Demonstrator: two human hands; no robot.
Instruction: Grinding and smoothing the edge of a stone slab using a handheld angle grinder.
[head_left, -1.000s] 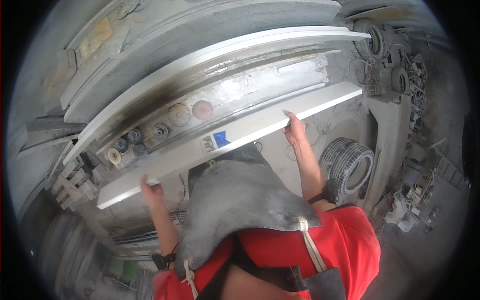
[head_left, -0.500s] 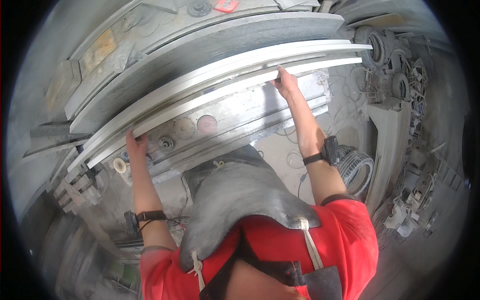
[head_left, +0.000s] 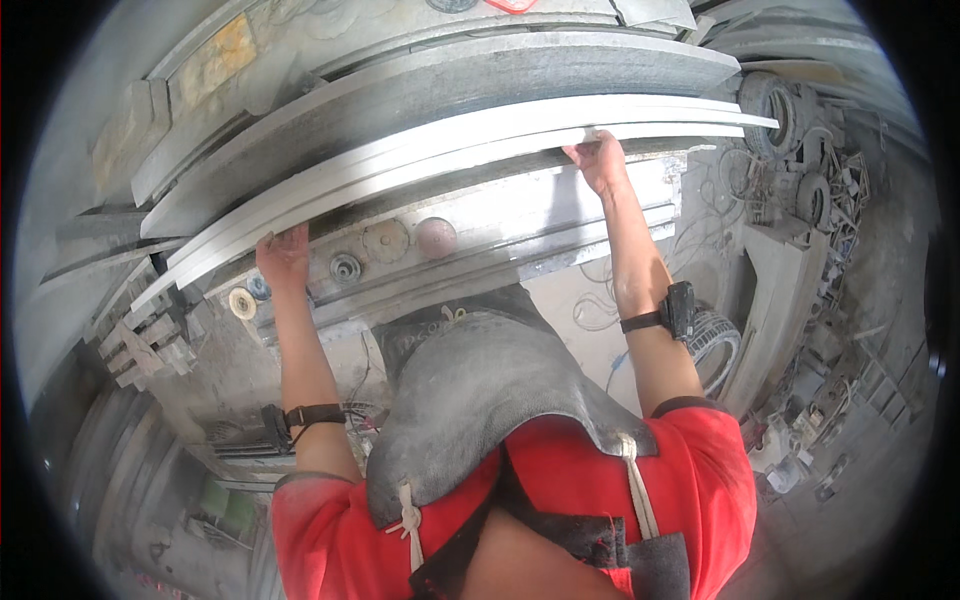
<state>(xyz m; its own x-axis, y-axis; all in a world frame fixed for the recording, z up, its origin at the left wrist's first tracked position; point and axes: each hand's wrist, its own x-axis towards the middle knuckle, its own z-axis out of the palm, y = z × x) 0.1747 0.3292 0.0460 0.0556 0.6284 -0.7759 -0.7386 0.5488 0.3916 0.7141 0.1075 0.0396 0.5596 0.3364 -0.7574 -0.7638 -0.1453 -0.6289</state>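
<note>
Head view: the near white strip [head_left: 450,160] is gripped along its near edge by 2 curled hands, the left hand [head_left: 284,258] toward its left end, the right hand [head_left: 599,163] toward its right. More white strips [head_left: 500,120] are seen just beyond, their count hard to make out. On the bench [head_left: 655,190], 4 discs [head_left: 436,238] are clearly shown; others are partly hidden by the left hand.

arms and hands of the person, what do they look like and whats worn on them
The left hand and right hand are bare, without gloves. The short sleeves are red with dark cuffs. Each arm wears a black strap carrying a dark box.
</note>
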